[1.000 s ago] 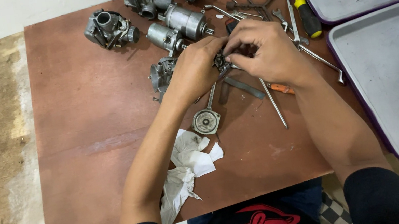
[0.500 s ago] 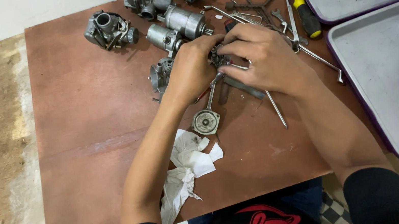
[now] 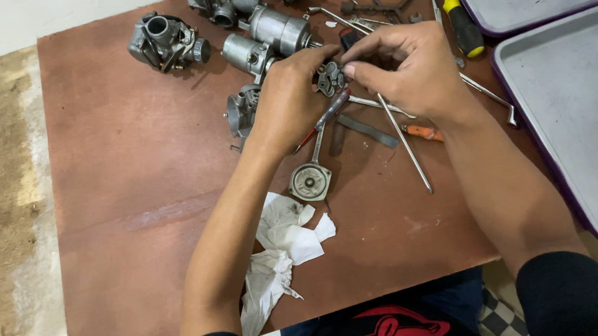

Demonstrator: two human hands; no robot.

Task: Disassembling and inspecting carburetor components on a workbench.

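At the upper middle of the frame, both hands meet over the brown board [image 3: 128, 213]. The left hand [image 3: 290, 103] grips a small grey metal part [image 3: 330, 77] and a red-tipped tool [image 3: 323, 117] together; the right hand [image 3: 410, 72] pinches the part's far edge with its fingertips. Since a second ago the hands have drawn closer and the part now shows between them, so the work on it goes on. A round cap [image 3: 309, 183] and a white rag [image 3: 280, 259] lie below.
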